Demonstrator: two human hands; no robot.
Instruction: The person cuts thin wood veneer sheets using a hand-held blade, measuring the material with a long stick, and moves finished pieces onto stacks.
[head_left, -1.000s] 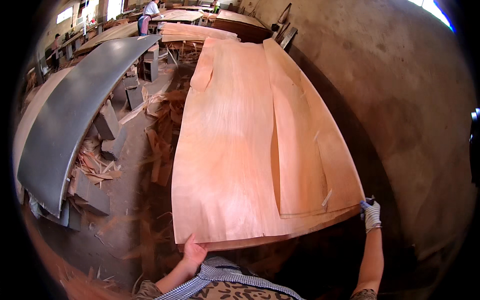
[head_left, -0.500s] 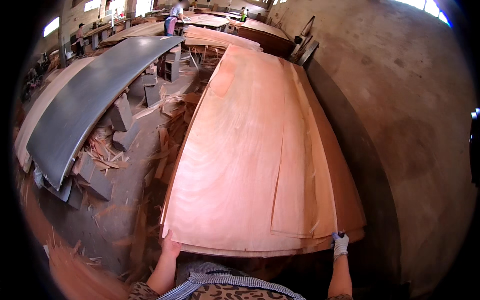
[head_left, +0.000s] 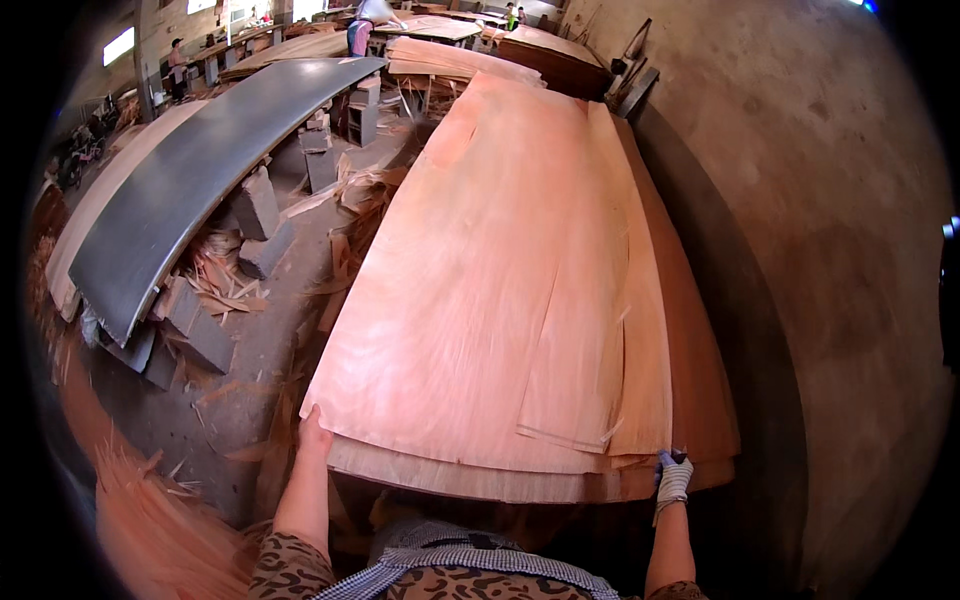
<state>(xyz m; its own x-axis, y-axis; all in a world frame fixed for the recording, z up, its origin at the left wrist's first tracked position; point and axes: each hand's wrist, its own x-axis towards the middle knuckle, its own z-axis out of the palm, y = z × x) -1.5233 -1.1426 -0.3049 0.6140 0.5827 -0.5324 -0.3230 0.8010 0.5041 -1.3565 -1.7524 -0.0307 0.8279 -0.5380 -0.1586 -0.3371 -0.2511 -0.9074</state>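
A large, thin pinkish wood veneer sheet (head_left: 440, 320) lies on top of a stack of veneer (head_left: 480, 484). My bare left hand (head_left: 316, 430) is closed on the sheet's near left corner, thumb on top. At the near right corner is my right hand (head_left: 674, 480), in a white glove with bluish fingers. Its fingers are closed around a small dark object, whose kind I cannot make out; whether they also pinch the sheet's edge is hidden. A narrower veneer piece (head_left: 575, 375) overlaps the right part of the sheet, with more veneer edges beside it.
To the left, a long dark panel (head_left: 215, 165) rests on grey blocks (head_left: 195, 325). Wood scraps (head_left: 225, 275) litter the floor between. A bare wall (head_left: 790, 200) rises along the right. Farther back, a person (head_left: 365, 25) stands by other veneer stacks (head_left: 460, 60).
The top sheet's near left corner has shifted left and away with my left hand, baring more of the stack's near edge. My right hand moved slightly left. The view has turned a little.
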